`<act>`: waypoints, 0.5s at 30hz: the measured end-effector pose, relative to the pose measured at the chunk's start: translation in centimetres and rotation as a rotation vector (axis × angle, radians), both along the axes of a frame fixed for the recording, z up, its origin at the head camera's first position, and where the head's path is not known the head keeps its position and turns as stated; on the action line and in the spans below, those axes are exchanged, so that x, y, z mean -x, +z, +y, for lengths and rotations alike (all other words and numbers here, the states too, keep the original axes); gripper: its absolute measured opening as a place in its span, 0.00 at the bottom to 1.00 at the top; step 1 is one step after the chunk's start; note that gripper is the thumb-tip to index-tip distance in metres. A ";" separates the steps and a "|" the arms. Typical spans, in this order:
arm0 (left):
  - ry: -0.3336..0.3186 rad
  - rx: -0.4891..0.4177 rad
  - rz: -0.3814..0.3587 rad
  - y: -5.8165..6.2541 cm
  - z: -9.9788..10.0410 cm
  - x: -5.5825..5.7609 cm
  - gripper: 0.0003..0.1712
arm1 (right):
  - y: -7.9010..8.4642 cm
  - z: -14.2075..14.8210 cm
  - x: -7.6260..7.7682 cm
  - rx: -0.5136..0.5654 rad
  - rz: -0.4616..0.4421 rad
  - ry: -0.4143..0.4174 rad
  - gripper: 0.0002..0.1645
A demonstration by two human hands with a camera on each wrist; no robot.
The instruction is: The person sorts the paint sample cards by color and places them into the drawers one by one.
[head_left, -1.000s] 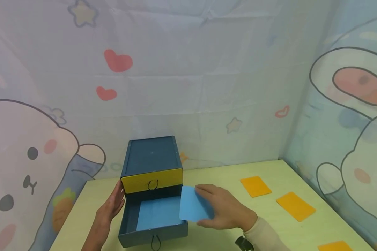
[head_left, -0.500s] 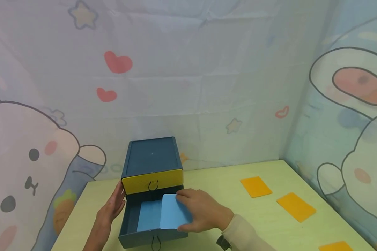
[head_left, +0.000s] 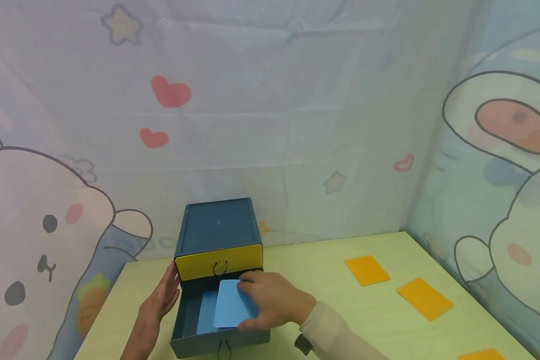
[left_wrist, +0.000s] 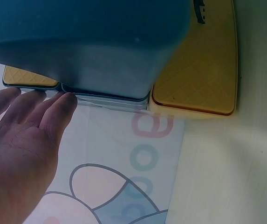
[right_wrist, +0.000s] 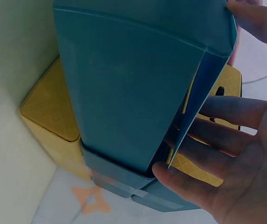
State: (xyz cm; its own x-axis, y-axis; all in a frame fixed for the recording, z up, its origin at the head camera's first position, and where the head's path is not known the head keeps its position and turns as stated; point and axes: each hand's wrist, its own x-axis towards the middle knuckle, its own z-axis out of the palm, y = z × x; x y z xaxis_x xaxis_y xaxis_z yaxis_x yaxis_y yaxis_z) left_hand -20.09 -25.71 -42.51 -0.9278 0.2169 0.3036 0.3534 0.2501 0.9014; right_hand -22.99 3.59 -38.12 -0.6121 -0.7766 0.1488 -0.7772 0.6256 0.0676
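A two-drawer box [head_left: 218, 225] has a dark blue top and a yellow upper drawer front [head_left: 193, 264]. Its lower blue drawer [head_left: 193, 346] is pulled out and holds a light blue card [head_left: 206, 315]. Over that drawer my right hand [head_left: 274, 298] grips another light blue card [head_left: 230, 306], spanning it between thumb and fingers. The right wrist view shows this card [right_wrist: 201, 91] tilted above the drawer's side wall. My left hand [head_left: 159, 296] touches the box's left side near the yellow front, its fingers [left_wrist: 58, 112] extended along it.
Several orange cards lie on the pale table [head_left: 315, 275] to the right: one farther back [head_left: 367, 270], one nearer [head_left: 425, 298] and one at the lower edge [head_left: 481, 355]. A printed cloth backdrop [head_left: 270, 125] stands behind and beside the table.
My right hand has moved left with the blue card, from the drawer's right edge to over its inside, covering more of the card lying there. The left hand stays against the box.
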 end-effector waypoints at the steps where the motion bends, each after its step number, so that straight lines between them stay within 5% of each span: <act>1: 0.001 -0.002 -0.004 0.0 0.0 0.0 0.31 | 0.0 -0.1 0.1 -0.003 -0.008 -0.004 0.44; 15: 0.017 -0.004 -0.029 0.2 0.0 0.0 0.32 | -0.1 -1.2 1.2 0.005 -0.056 -0.054 0.45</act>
